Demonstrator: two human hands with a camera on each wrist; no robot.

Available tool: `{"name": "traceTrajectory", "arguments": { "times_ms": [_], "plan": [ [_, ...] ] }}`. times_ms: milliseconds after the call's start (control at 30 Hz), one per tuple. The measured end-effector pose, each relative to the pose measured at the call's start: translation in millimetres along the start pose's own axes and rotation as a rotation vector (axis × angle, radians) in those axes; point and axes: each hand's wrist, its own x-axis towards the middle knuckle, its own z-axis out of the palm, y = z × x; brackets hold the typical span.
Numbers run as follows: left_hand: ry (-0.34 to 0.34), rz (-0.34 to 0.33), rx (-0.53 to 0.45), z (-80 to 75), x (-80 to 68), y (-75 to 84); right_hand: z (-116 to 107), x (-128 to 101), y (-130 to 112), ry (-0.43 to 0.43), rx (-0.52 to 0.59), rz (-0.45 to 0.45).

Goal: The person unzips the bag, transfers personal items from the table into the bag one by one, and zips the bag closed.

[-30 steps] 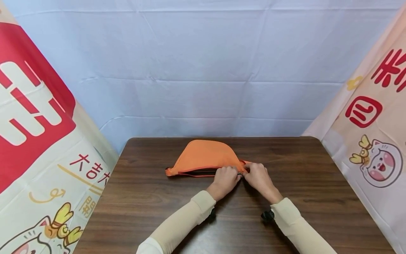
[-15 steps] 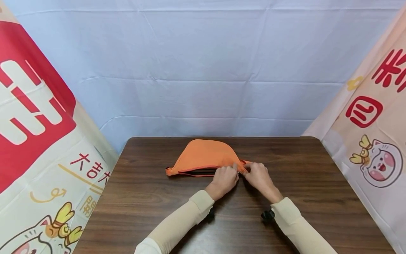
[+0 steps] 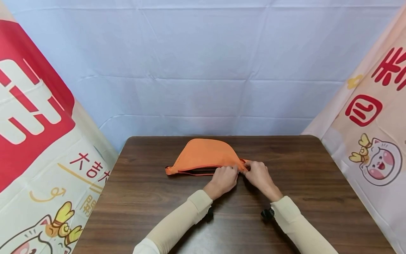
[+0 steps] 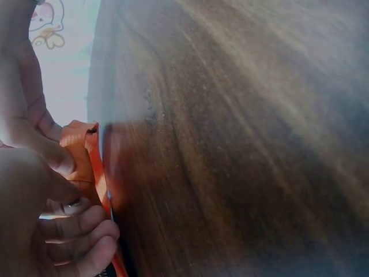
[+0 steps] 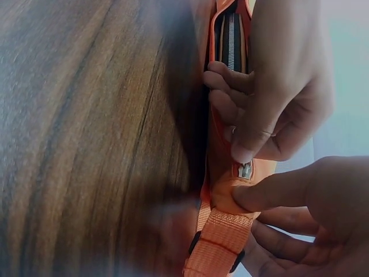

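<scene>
An orange waist bag (image 3: 206, 151) lies on the table, its long zip opening (image 3: 196, 171) facing the person. My left hand (image 3: 223, 180) is at the right part of that opening, fingers curled, thumb and fingertip pinching at the zip. Just below its thumb, in the right wrist view, shows a silver zip slider (image 5: 246, 170). My right hand (image 3: 260, 178) grips the bag's right end, its thumb pressed on the orange fabric beside the webbing strap (image 5: 219, 248). Metal zip teeth (image 5: 232, 43) run inside the opening. The left hand covers part of the zip.
A dark brown wooden table (image 3: 301, 183) bears the bag near its far edge. Behind hangs a pale cloth backdrop (image 3: 203, 70). Printed banners stand at the left (image 3: 31, 106) and right. A black strap adjuster (image 5: 194, 241) sits on the webbing.
My left hand has shifted very slightly left and toward me. The right hand keeps its hold on the bag's end, and the bag stays in place.
</scene>
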Motion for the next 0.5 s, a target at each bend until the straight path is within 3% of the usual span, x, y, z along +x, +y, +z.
{"name": "traceTrajectory", "arguments": {
  "times_ms": [233,500],
  "plan": [
    [-0.044,-0.029,-0.036,-2.8,0.8,-0.6,1.9,0.9,1.6,0.023,0.002,-0.012],
    [-0.048,-0.059,-0.119,-6.7,0.8,-4.2,1.2,0.5,3.1,0.016,0.005,-0.009]
  ]
}}
